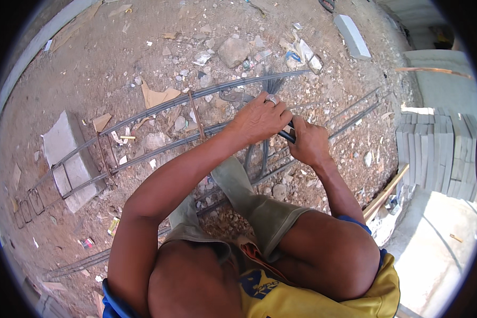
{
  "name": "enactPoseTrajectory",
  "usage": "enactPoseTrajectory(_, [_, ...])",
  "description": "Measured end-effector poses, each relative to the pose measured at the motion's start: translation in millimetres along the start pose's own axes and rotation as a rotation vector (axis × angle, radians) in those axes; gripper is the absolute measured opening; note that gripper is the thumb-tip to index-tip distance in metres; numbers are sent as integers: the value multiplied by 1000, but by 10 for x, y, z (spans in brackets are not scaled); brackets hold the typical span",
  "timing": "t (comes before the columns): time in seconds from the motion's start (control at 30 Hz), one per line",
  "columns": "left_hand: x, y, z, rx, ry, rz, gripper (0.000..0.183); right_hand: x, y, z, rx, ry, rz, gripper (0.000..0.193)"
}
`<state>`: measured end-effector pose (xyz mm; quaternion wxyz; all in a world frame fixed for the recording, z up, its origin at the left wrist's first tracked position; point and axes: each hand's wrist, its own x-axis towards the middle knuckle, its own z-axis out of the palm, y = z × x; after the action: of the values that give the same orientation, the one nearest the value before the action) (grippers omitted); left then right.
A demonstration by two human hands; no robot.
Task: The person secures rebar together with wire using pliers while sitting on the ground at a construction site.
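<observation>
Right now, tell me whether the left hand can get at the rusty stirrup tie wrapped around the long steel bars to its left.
Probably yes. The left hand rests on the long steel bars, and the rusty stirrup tie sits along the same bars with only rubble around it; nothing blocks a slide leftward.

Building site, rebar cage [159,114], rubble, stacked blocks [434,153]

Dirt ground [106,63]: rebar cage [159,151], concrete block [69,153], stones, paper scraps, stacked pavers [434,153]
</observation>
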<state>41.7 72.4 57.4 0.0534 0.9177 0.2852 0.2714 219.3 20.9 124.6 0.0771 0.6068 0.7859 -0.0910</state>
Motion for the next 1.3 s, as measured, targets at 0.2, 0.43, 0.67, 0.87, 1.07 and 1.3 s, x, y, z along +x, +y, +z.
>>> enactPoseTrajectory(0.2, [182, -149, 9, 32, -166, -67, 11, 300, 322, 121, 14, 148, -216, 31])
enactPoseTrajectory(0.43, [254, -259, 41, 30, -168, -99, 11, 470, 384, 82, 41, 135, -225, 37])
enactPoseTrajectory(0.67, [-46, -159, 40, -31, -219, 27, 9, 120, 203, 243, 1669, -623, 326, 36])
enactPoseTrajectory(0.87, [-243, -173, -59, 22, -76, 182, 6, -71, -73, 204, 1619, -741, 385, 39])
enactPoseTrajectory(1.07, [-107, -138, -309, -73, -213, 130, 4, -186, -318, 39, 148, -168, -48, 27])
enactPoseTrajectory(1.3, [-74, -104, -147, -94, -286, 22, 9, -158, -338, 52, -23, -34, 8, 30])
